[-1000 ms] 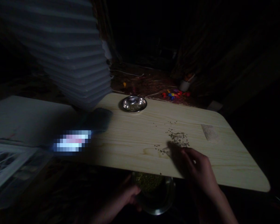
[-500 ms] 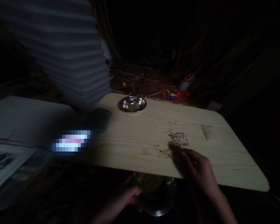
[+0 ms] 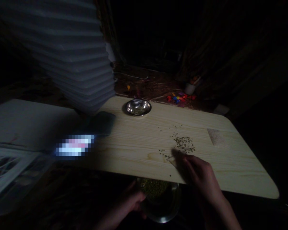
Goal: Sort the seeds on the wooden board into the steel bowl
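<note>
In the head view, my left hand [image 3: 137,198] is closed on the rim of a bowl [image 3: 164,219] held below the table's front edge. Many small green beans [image 3: 156,188] lie in it. Over the table my right hand [image 3: 200,169] is closed, its fingertips pinching a thin pale implement [image 3: 170,157], too dim to name, that reaches to the tabletop. Just beyond its tip are scattered green beans [image 3: 184,143]. A single bean [image 3: 170,175] sits near the front edge, above the bowl.
A steel bowl [image 3: 138,107] with some beans stands at the back of the wooden table [image 3: 134,140]. To the right lies a pale flat packet [image 3: 217,138]. A pleated white shade [image 3: 79,64] hangs at the left above a dark cloth [image 3: 102,123] and a bright blurred-out screen [image 3: 74,145].
My right hand has shifted slightly toward me and to the left, along with the pale implement. One bean now shows near the front edge. My left hand and its bowl stay nearly still.
</note>
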The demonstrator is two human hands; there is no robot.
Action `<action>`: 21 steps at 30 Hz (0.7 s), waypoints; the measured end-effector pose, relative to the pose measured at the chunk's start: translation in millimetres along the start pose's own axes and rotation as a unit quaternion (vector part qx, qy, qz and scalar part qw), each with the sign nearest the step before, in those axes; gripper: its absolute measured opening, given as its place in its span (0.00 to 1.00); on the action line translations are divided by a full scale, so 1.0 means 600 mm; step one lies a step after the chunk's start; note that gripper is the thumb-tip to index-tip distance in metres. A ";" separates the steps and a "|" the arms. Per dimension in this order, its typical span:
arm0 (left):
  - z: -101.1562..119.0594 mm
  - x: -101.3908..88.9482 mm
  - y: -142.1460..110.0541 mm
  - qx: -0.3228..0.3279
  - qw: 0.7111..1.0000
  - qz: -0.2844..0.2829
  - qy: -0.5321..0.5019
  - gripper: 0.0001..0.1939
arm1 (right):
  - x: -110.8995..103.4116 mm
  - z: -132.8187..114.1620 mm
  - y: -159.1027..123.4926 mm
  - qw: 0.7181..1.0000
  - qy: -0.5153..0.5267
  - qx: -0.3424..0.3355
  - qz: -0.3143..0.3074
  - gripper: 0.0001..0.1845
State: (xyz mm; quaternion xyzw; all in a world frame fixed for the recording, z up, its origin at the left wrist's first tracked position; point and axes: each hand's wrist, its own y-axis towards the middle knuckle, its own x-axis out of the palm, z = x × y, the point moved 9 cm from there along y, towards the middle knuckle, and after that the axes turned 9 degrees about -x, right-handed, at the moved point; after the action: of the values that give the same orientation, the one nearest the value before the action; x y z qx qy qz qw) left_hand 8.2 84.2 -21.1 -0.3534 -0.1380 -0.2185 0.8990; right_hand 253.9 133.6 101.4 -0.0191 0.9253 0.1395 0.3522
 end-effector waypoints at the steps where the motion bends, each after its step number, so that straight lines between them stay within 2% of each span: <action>1: -0.001 0.000 0.001 0.000 1.000 0.001 -0.001 0.20 | 0.000 0.000 -0.003 1.000 0.000 -0.001 -0.003 0.17; 4: 0.001 0.005 0.000 0.001 1.000 -0.009 0.009 0.22 | -0.013 0.002 -0.013 1.000 -0.010 -0.002 0.013 0.17; 8: 0.010 0.016 -0.004 0.003 1.000 -0.019 0.019 0.20 | -0.032 -0.001 -0.031 0.999 -0.022 -0.001 0.034 0.17; 15: 0.009 0.023 -0.002 -0.006 1.000 -0.013 0.014 0.23 | -0.008 -0.016 -0.089 1.000 -0.006 0.003 0.016 0.15; 18: -0.001 0.028 0.006 -0.021 0.999 -0.033 -0.002 0.24 | 0.003 -0.022 -0.086 1.000 0.009 -0.001 0.013 0.15; 21: -0.014 0.029 0.017 -0.037 0.997 -0.059 -0.021 0.28 | 0.000 -0.023 -0.062 0.999 0.009 0.006 0.040 0.17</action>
State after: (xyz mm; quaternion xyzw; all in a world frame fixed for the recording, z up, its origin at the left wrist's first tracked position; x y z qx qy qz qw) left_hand 29.2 80.0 -25.6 -0.3827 -0.1694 -0.2685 0.8676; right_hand 250.0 94.4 102.0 0.0189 0.9291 0.1478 0.3384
